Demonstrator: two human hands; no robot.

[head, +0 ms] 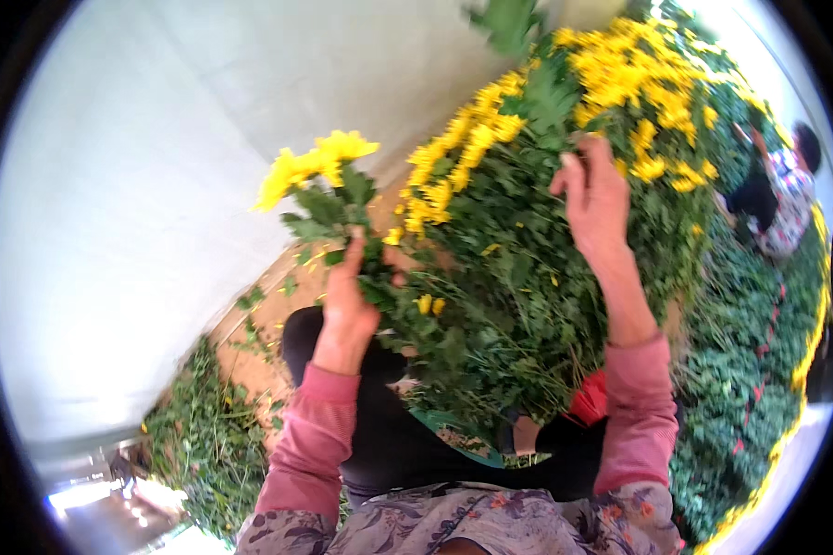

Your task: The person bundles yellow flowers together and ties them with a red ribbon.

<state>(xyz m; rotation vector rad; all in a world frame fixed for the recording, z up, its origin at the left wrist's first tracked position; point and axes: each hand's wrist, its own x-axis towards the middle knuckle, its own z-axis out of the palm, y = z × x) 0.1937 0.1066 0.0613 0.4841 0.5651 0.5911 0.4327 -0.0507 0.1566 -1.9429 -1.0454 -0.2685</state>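
Note:
My left hand [347, 298] is closed around the stems of a small bunch of yellow chrysanthemums [319, 163], whose blooms point up and to the left. Green leaves [333, 208] stick out just above my thumb. Over the large heap of cut chrysanthemums [527, 277], my right hand [597, 194] is raised with its fingers curled. Blurred green leaves [548, 97] are just beyond its fingertips; whether the fingers hold them cannot be made out. Yellow blooms [465, 149] line the far edge of the heap, and its leafy stems reach towards my lap.
A pale wall [146, 173] rises at the left. Leaf scraps [208, 409] and petals litter the brown floor [250, 361]. Red material [589, 399] lies by my right forearm. At the right, another person [781, 201] sits by long rows of bunched flowers [729, 388].

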